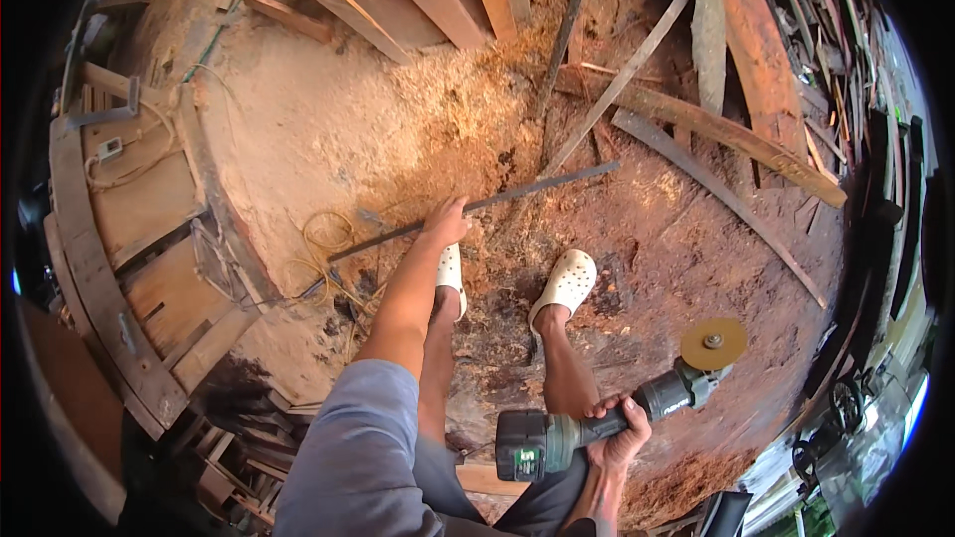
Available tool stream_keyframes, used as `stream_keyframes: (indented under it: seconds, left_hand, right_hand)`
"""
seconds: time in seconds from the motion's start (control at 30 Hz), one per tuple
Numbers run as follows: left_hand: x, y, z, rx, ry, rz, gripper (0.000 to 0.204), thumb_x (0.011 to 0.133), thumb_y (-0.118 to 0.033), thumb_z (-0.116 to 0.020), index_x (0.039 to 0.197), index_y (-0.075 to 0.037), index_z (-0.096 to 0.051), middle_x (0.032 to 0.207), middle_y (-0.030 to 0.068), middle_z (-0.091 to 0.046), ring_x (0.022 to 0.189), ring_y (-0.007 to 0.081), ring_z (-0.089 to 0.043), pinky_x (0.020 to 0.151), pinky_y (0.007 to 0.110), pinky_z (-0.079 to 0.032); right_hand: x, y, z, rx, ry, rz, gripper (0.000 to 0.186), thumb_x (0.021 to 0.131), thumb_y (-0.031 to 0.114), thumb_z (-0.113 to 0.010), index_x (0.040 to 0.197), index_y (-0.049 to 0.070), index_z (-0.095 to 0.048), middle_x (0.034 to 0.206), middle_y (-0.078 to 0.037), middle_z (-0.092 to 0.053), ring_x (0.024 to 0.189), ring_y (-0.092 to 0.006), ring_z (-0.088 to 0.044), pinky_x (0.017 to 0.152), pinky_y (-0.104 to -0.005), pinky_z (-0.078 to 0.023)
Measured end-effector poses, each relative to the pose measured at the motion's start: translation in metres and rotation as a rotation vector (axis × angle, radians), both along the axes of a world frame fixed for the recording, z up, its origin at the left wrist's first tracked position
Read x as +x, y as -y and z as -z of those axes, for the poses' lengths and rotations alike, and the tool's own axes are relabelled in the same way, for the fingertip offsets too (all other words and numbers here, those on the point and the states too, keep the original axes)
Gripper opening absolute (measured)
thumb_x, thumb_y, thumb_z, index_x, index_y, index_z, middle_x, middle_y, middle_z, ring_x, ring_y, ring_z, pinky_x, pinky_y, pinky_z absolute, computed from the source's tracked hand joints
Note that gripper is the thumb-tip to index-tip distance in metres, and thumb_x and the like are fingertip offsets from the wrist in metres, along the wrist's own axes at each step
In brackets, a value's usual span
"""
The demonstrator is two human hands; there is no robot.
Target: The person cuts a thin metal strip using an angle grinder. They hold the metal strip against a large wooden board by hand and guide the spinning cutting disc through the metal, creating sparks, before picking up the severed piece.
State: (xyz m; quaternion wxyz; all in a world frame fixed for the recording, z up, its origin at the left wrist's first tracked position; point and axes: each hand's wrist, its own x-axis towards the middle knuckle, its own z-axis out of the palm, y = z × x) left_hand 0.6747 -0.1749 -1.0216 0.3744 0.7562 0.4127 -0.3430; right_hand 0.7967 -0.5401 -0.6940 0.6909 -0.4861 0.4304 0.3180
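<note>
"What's in each grip?"

"The left hand (448, 222) is closed on a long dark bar (552, 184), left of its middle; the right hand (621, 443) is wrapped round a cordless angle grinder (662, 396)."

"How would they handle?"

"The bar looks stiff, likely metal, its longer right end apt to dip; nearer mid-length should balance better. The grinder seems heavy, so hold its slim body, clear of the probably brittle cutting disc (731, 336)."

"Where are they?"

"The bar's beyond the white clogs (569, 280), above sawdusty ground (686, 268), contact unclear; the grinder's by the right leg (569, 368)."
</note>
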Motion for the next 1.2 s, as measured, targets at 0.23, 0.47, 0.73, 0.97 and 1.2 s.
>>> stream_keyframes:
  seconds: [0.23, 0.47, 0.73, 0.97, 1.2]
  left_hand:
    - [-0.012, 0.013, 0.062, 0.139, 0.034, 0.083, 0.050, 0.090, -0.015, -0.072, 0.135, -0.005, -0.053, 0.134, 0.0184, -0.061, 0.130, 0.0386, -0.055, 0.108, 0.052, -0.042]
    - [0.002, -0.012, -0.026, 0.087, 0.245, -0.195, 0.047, 0.084, -0.016, -0.082, 0.125, -0.006, -0.061, 0.109, 0.0189, -0.073, 0.104, 0.0349, -0.071, 0.092, 0.044, -0.055]
    - [0.041, -0.036, -0.364, -0.381, 0.697, -0.905, 0.055, 0.087, -0.006, -0.081, 0.136, 0.003, -0.057, 0.089, 0.0113, -0.074, 0.085, 0.0178, -0.072, 0.074, 0.031, -0.059]
    - [0.017, -0.010, -0.659, -0.276, 1.224, -0.763, 0.057, 0.091, -0.018, -0.082, 0.138, 0.001, -0.056, 0.092, 0.0067, -0.072, 0.077, 0.0123, -0.067, 0.066, 0.023, -0.054]
    - [-0.196, 0.014, -0.887, 0.212, 1.895, -1.060, 0.046, 0.091, -0.007, -0.079, 0.133, -0.004, -0.060, 0.092, 0.0025, -0.070, 0.077, 0.0091, -0.066, 0.065, 0.022, -0.050]
  right_hand:
    - [0.006, -0.008, 0.001, 0.079, -0.013, -0.090, 0.026, 0.086, 0.019, -0.071, 0.104, 0.004, -0.060, 0.079, -0.012, -0.064, 0.065, -0.0275, -0.064, 0.068, -0.0465, -0.052]
    - [-0.006, -0.014, 0.003, -0.034, -0.091, -0.128, 0.023, 0.088, 0.017, -0.070, 0.104, 0.005, -0.058, 0.079, -0.012, -0.064, 0.068, -0.0263, -0.065, 0.068, -0.0438, -0.057]
    - [-0.016, -0.033, -0.095, 0.168, -0.124, -0.196, 0.015, 0.087, 0.017, -0.072, 0.092, 0.006, -0.064, 0.080, -0.010, -0.067, 0.069, -0.0248, -0.067, 0.067, -0.0413, -0.056]
    - [0.038, -0.069, -0.236, 0.387, 0.185, -0.282, 0.015, 0.092, 0.025, -0.072, 0.089, 0.013, -0.063, 0.074, -0.002, -0.065, 0.062, -0.0199, -0.064, 0.062, -0.0387, -0.054]
    - [0.077, -0.059, -0.296, 0.357, 0.538, -0.440, 0.026, 0.095, 0.034, -0.072, 0.098, 0.008, -0.068, 0.080, -0.004, -0.069, 0.069, -0.0182, -0.063, 0.065, -0.0338, -0.053]
